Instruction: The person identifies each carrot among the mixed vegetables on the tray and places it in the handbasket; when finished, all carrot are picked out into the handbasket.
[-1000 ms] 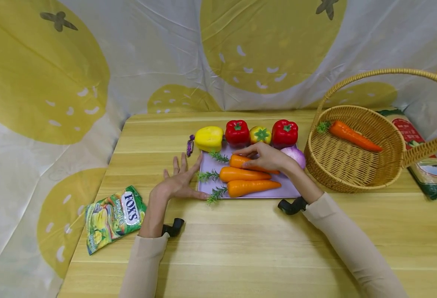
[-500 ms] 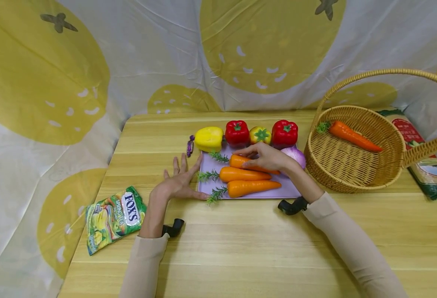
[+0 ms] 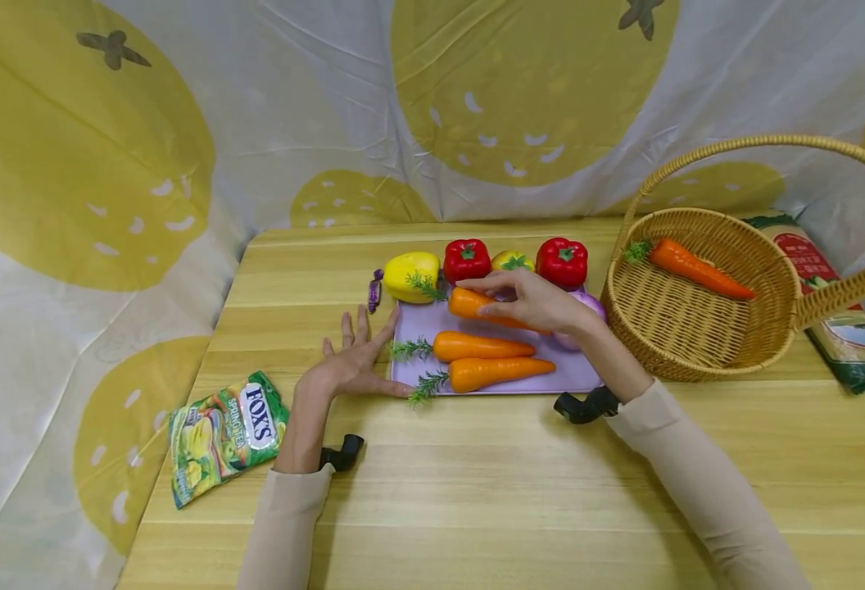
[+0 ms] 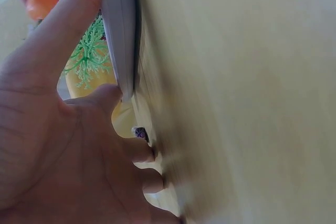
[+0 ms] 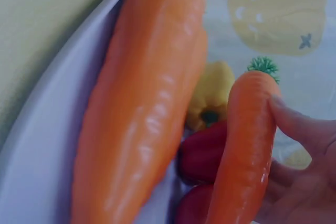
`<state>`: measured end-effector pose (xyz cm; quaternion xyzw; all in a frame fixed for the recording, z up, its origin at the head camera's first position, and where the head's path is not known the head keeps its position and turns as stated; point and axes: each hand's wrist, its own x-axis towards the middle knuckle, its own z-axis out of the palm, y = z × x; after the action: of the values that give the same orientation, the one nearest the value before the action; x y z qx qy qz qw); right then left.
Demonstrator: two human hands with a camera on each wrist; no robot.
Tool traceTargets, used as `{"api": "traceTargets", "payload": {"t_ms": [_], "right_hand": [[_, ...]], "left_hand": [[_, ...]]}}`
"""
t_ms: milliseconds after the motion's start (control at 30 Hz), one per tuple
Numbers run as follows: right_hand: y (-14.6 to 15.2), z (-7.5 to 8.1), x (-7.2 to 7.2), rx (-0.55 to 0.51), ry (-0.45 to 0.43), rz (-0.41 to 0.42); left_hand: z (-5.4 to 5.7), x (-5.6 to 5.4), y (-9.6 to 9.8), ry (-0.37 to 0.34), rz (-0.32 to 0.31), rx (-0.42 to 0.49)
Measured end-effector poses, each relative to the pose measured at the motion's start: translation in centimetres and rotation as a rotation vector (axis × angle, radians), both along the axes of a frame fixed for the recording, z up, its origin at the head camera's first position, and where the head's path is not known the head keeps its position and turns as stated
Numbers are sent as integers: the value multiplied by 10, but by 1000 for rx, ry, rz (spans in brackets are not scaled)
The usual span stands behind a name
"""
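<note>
My right hand (image 3: pixel 539 299) pinches an orange carrot (image 3: pixel 469 303) near its leafy end, tilted with that end raised over the lilac tray (image 3: pixel 419 322). In the right wrist view, thumb and fingers lie on either side of the held carrot (image 5: pixel 247 129). Two other carrots, one in the middle (image 3: pixel 484 345) and one in front (image 3: pixel 502 374), lie on the tray. Spread fingers of my left hand (image 3: pixel 347 365) touch the tray's left edge and the table. Behind are a yellow bell pepper (image 3: pixel 406 274), two red bell peppers (image 3: pixel 467 260), and a yellow tomato-like vegetable (image 3: pixel 512 260). A purple onion (image 3: pixel 587 310) is partly hidden.
A handled wicker basket (image 3: pixel 642 348) stands right of the tray, with one carrot (image 3: pixel 701 272) inside. Behind it lies a printed food bag (image 3: pixel 856 336). A green FOX'S candy bag (image 3: pixel 229 434) is at left. A purple wrapped candy (image 3: pixel 375 291) lies beside the yellow pepper.
My right hand has lifted the back carrot slightly off the tray, its leafy end rising over the yellow pepper. My left hand has stayed at the tray's edge.
</note>
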<state>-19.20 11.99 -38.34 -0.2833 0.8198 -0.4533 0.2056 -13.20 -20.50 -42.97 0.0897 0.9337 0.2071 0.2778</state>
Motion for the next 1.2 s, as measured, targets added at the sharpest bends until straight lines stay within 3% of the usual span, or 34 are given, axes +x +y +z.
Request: {"api": "traceTargets", "payload": {"t_ms": [100, 333, 567, 767, 1033, 1200], "right_hand": [[2, 9, 3, -9, 22, -15], [23, 38, 10, -22, 86, -34], [70, 69, 13, 44, 129, -100], [117, 90, 14, 140, 69, -169], [170, 93, 1, 226, 118, -180], [206, 86, -8, 338, 92, -184]], "left_hand": [[-2, 0, 0, 2, 3, -7], [10, 2, 3, -22, 3, 11], [-9, -5, -4, 5, -4, -16], [-11, -7, -4, -19, -4, -28], [20, 6, 7, -24, -23, -37], [14, 5, 5, -13, -20, -6]]}}
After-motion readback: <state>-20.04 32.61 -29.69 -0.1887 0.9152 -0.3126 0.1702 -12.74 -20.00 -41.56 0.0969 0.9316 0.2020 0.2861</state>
